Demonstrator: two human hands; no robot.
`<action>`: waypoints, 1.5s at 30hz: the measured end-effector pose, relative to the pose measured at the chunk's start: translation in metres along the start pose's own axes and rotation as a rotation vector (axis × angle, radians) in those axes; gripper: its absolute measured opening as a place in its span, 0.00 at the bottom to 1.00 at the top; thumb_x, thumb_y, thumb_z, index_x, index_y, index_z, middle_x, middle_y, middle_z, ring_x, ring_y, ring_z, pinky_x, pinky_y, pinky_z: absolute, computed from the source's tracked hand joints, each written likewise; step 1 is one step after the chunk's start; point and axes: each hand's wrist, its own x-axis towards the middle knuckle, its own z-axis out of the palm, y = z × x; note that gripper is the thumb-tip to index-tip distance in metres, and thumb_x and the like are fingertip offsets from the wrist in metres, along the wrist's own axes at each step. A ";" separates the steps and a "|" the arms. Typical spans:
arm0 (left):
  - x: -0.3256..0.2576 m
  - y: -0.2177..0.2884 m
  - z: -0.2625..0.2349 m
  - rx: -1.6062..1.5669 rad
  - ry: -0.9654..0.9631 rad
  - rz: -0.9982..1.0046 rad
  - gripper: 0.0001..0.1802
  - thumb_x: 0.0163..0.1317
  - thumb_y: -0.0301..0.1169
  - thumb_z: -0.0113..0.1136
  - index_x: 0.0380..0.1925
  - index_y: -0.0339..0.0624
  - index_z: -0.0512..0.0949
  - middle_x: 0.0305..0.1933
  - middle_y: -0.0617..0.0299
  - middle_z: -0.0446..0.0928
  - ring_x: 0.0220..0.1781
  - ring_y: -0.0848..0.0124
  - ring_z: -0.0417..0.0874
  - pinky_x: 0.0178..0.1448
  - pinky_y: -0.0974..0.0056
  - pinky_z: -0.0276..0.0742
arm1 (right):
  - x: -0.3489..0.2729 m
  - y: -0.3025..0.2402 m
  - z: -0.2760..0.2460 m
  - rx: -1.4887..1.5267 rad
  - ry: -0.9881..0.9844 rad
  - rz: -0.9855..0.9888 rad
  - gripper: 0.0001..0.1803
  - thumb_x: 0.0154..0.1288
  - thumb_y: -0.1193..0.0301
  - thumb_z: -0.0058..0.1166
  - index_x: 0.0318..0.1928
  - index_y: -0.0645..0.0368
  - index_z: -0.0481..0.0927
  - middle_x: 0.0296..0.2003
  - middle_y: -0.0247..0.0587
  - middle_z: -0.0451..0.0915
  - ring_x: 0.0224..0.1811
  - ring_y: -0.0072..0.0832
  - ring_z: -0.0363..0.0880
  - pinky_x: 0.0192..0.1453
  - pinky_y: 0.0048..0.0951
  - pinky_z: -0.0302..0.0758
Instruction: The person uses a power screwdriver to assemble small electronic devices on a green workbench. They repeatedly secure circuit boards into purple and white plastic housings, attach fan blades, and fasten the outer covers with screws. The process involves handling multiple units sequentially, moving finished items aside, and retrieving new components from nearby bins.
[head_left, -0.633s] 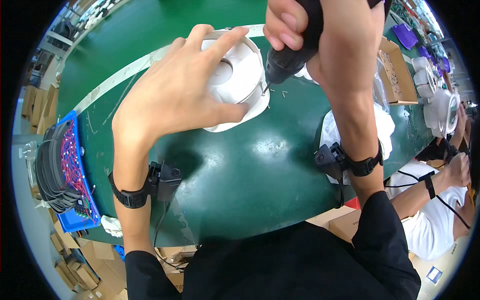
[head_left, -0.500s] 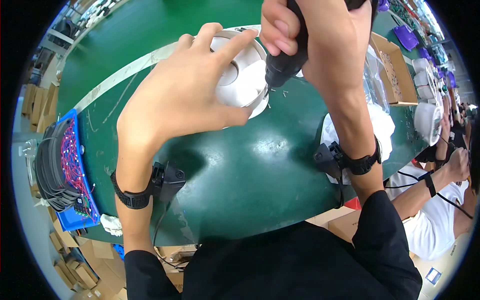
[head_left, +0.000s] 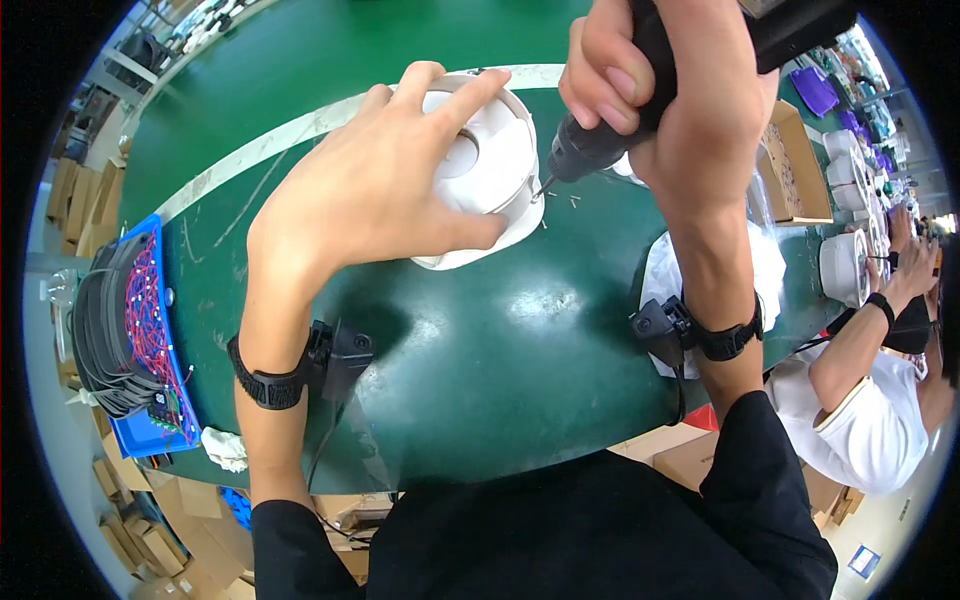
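My left hand [head_left: 375, 190] lies over a white round plastic housing [head_left: 490, 170] on the green table [head_left: 450, 340], fingers spread across its top and thumb against its lower rim. My right hand [head_left: 660, 80] grips a dark electric screwdriver [head_left: 600, 145], held tilted. Its bit touches the right edge of the housing. A few small screws [head_left: 570, 200] lie on the table just right of the housing. Both wrists wear black bands with small black boxes.
A blue tray [head_left: 135, 330] with black rings and red wires sits at the table's left edge. A white cloth [head_left: 765, 270] lies beside my right forearm. A cardboard box [head_left: 795, 170] stands at the right. Another person [head_left: 880, 330] works on similar white housings at far right.
The housing has been turned and tipped under my left hand. The screwdriver's tip has come down to its right edge, and both hands have shifted slightly up and right.
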 end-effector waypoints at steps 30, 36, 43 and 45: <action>-0.040 -0.039 0.007 -0.122 0.275 0.045 0.63 0.38 0.42 0.84 0.77 0.45 0.60 0.78 0.39 0.58 0.78 0.43 0.64 0.78 0.47 0.65 | -0.002 -0.013 -0.075 -0.191 -0.057 -0.068 0.11 0.73 0.66 0.63 0.40 0.59 0.76 0.16 0.30 0.73 0.15 0.19 0.71 0.20 0.24 0.68; -0.041 -0.025 0.069 -0.332 0.518 -0.086 0.62 0.38 0.40 0.87 0.72 0.36 0.60 0.71 0.40 0.66 0.73 0.49 0.71 0.76 0.50 0.67 | -0.014 -0.014 -0.088 -0.227 -0.049 0.031 0.10 0.73 0.69 0.62 0.41 0.61 0.75 0.18 0.31 0.74 0.18 0.18 0.73 0.22 0.25 0.69; 0.025 -0.035 0.066 -0.378 0.580 -0.218 0.50 0.37 0.42 0.87 0.57 0.38 0.66 0.55 0.44 0.76 0.57 0.51 0.81 0.62 0.53 0.78 | -0.024 -0.053 -0.098 0.056 0.017 0.067 0.10 0.73 0.69 0.62 0.44 0.60 0.74 0.20 0.33 0.74 0.20 0.21 0.74 0.26 0.27 0.73; 0.067 -0.050 0.057 -0.330 0.649 -0.254 0.50 0.38 0.43 0.86 0.57 0.38 0.66 0.56 0.44 0.76 0.58 0.49 0.80 0.63 0.51 0.77 | -0.036 -0.055 -0.115 0.065 0.001 0.141 0.10 0.74 0.68 0.61 0.46 0.58 0.73 0.20 0.34 0.72 0.19 0.24 0.73 0.27 0.31 0.73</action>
